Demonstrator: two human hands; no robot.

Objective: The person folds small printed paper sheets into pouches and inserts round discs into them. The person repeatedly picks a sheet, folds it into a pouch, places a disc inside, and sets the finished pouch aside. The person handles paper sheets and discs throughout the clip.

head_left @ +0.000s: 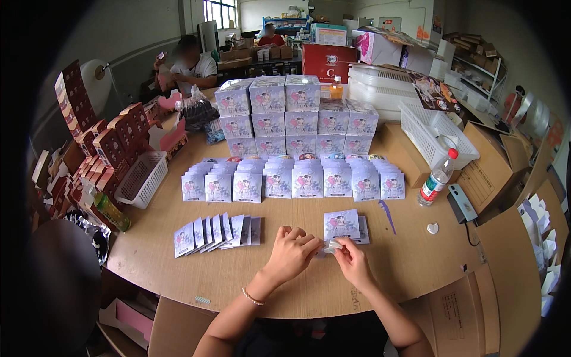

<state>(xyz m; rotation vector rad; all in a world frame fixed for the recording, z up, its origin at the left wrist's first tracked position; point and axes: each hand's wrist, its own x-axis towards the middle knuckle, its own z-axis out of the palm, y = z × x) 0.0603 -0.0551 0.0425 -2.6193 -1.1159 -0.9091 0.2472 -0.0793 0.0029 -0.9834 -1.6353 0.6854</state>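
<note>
Both my hands meet over the near middle of the table. My right hand pinches a small whitish, shiny piece, too small to name. My left hand is closed beside it, fingertips pressed together near the piece's left side; what they grip is hard to make out. Just beyond the fingers lies a lilac printed packet, overlapping another packet. To the left, several similar packets are fanned in a row. Farther off, several stacks of lilac packets stand side by side.
Lilac boxes are piled behind the stacks. A water bottle, a power strip and a white basket stand right. Leftward are a grey basket, a green bottle and dark red boxes. Two people sit beyond.
</note>
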